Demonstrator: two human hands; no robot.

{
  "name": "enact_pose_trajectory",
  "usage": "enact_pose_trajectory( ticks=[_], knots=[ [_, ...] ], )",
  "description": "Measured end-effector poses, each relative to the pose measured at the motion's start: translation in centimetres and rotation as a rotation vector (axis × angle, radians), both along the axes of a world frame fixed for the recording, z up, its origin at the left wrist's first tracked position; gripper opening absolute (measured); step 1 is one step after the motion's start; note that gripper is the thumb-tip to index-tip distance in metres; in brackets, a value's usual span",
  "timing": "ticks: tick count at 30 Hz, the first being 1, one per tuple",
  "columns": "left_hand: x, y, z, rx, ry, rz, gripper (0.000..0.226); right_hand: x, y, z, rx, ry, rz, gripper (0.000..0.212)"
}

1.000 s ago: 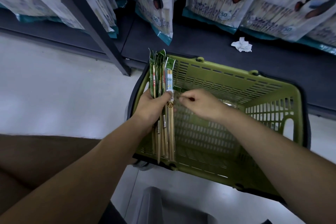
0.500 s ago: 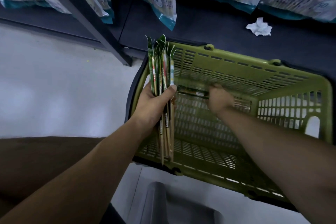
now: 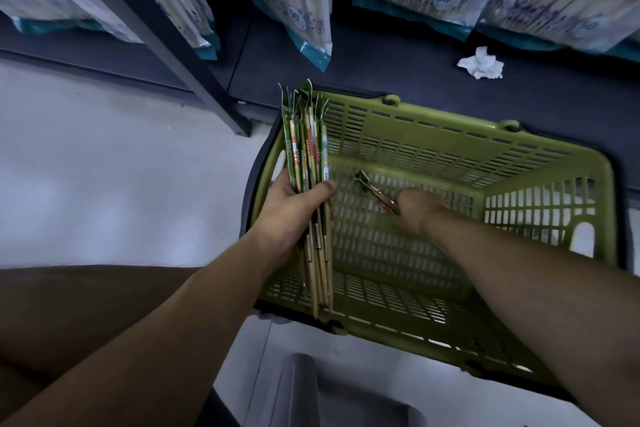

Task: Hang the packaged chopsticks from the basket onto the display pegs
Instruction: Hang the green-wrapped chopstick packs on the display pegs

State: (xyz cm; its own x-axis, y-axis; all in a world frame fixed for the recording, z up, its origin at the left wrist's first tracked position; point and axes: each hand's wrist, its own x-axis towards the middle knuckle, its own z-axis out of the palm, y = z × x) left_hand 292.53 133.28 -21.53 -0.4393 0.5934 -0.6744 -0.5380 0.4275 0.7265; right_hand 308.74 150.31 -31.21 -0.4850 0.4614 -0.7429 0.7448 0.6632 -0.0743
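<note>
Left hand [image 3: 291, 215] grips a bundle [image 3: 308, 149] over the basket [image 3: 450, 135] rim. Right hand [image 3: 415, 215], inside, pinches one pack [image 3: 375, 191]. Crumpled tissue [image 3: 481, 63] lies beyond the basket.

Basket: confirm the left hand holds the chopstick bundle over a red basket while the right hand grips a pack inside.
Not red: the head view shows a green basket. The left hand holds the chopstick bundle; the right hand grips a pack inside.
</note>
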Motion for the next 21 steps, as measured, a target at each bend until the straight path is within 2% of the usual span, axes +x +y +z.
enact_pose_trajectory(
  ticks=[2,5,7,9,11,14,19,21],
  knots=[
    [0.0,-0.1,0.3,0.005,0.015,0.0,0.036,0.6,-0.1,1.2,-0.084,0.081,-0.116,0.017],
    [-0.2,0.0,1.1,0.031,0.004,0.005,0.029,0.7,-0.6,4.3,-0.251,0.327,-0.344,0.016],
    [-0.3,0.3,1.9,0.052,-0.021,0.009,0.027,0.2,-0.9,7.4,-0.32,0.468,-0.418,0.012],
    [-0.4,0.8,3.0,0.075,-0.03,-0.008,0.032,-0.5,-1.0,10.9,-0.343,0.585,-0.435,0.018],
    [-0.2,1.7,4.5,0.113,-0.034,-0.026,0.041,-1.5,-1.1,14.7,-0.338,0.69,-0.414,0.024],
    [1.0,3.4,7.3,0.165,0.0,-0.02,0.049,-2.6,-1.4,19.7,-0.351,0.819,-0.41,0.019],
    [2.7,6.3,12.7,0.315,0.002,0.054,0.03,-1.7,-0.8,26.6,-0.153,0.895,-0.384,0.025],
    [3.4,7.1,15.4,0.375,0.047,0.008,0.044,-0.7,-0.5,29.5,-0.077,0.917,-0.396,0.031]
  ],
)
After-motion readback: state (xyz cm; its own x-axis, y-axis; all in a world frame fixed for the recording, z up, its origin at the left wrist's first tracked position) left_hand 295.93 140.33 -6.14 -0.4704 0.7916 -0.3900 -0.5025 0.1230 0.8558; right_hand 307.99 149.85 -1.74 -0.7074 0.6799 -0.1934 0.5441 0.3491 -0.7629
